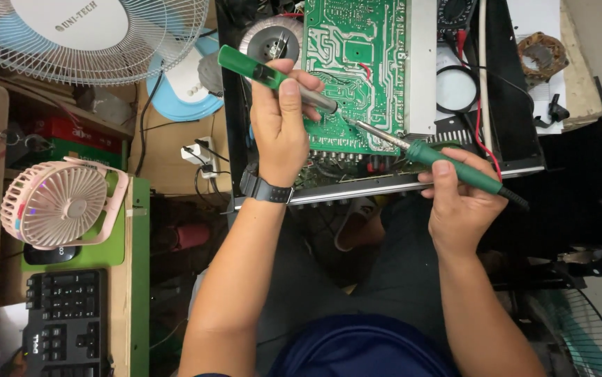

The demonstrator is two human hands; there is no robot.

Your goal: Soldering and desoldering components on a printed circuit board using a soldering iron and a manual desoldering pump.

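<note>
Circuit board (357, 70), green, sits at 12 o'clock inside open black chassis (517, 139). Left hand (280, 126) wrapped round green desoldering pump (273, 75), tip on board. Right hand (461, 202) at 3 o'clock grips green soldering iron (448, 162), tip meeting pump's. Pink desk fan (56, 202) at 9 o'clock.

Left hand (280, 129) grips a green desoldering pump (273, 75), tip angled toward 4 o'clock onto the green circuit board (357, 63). Right hand (461, 202) holds a green-handled soldering iron (454, 167), tip pointing toward 10 o'clock, meeting the pump tip. Pink fan (60, 202) at 9 o'clock.
</note>
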